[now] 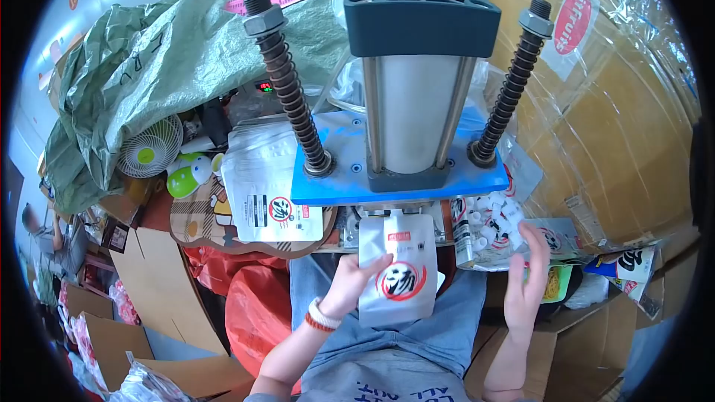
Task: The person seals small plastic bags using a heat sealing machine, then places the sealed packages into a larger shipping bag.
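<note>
Pouch (pixel 398 307) in left hand (pixel 348 281), thumb across its front, right hand (pixel 526 283) loosely spread near white caps (pixel 494 225).

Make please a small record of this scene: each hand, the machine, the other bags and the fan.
Left hand: holds a printed bag in front of the machine
Right hand: fingers spread, near small white plastic pieces; touch unclear
Machine: blue plate, two springs, grey cylinder
Other bags: stacked left of the machine, partly over a plaid mat
Fan: white with green centre, left of the bags

"汤" on pouch (pixel 403 275), "ALL OUT" on shirt (pixel 372 381)
</note>
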Motion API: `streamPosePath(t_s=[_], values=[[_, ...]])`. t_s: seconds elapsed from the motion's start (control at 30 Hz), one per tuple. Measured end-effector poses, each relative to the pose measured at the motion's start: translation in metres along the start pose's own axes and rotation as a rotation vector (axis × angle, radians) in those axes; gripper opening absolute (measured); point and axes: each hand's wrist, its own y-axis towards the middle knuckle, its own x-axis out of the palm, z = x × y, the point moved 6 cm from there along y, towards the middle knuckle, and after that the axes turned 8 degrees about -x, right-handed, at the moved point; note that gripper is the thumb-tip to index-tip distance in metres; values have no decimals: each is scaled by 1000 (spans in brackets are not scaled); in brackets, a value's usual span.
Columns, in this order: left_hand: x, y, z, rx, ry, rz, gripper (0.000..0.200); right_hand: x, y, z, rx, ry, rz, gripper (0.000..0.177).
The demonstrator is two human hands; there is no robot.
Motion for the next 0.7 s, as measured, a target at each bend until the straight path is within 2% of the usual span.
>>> streamPosePath(t_s=[0.03, 0.1, 0.13, 0.17, 0.23, 0.27, 0.3, 0.33, 0.37, 0.4, 0.43, 0.5, 0.53, 0.57, 0.63, 0.7], values=[[-1, 8, 3, -3, -42, -24, 27, 16, 4, 11, -22, -154, -31, 34], [-4, 15, -1, -4, -48, -13, 25, 68, -16, 64, -4, -251, -299, 27], [-5, 18, 1, 3, -53, -9, 22, 72, -21, 61, -44, -319, -267, 21], [-5, 15, 4, -31, -31, -3, 27, 70, -23, 56, -51, -317, -270, 21], [-21, 16, 16, 31, 245, -1, 32, 64, -32, 52, 87, -149, -324, 20], [-35, 7, 35, 140, 407, 142, 39, 61, -31, 55, 64, -75, -262, 16], [-57, 7, 48, 389, 432, 230, 51, 56, -29, 58, 67, -82, -257, 16], [-78, -10, 69, 652, 810, 584, 72, 55, -27, 63, 135, 39, -288, 13], [-84, -25, 85, 625, 1340, 838, 89, 54, -29, 67, 205, 163, -321, 11], [-102, -23, 80, 599, 1534, 854, 92, 56, -30, 69, 115, 175, -243, 11], [-116, -18, 66, 568, 1730, 871, 94, 60, -34, 77, 117, 179, -245, 11], [-128, -27, 44, 719, 1714, 758, 79, 69, -33, 89, 98, 88, -127, 12], [-140, -27, 37, 905, 1567, 701, 53, 71, -26, 82, 55, 11, -79, 14], [-124, -49, 43, 984, 1406, 741, 34, 78, -27, 97, 295, 12, -184, 16], [-117, -67, 47, 771, 1222, 726, 25, 68, -8, 83, 254, 193, -108, 18], [-108, -84, 50, 734, 872, 639, 26, 26, 4, 25, 193, 321, 120, 22]])
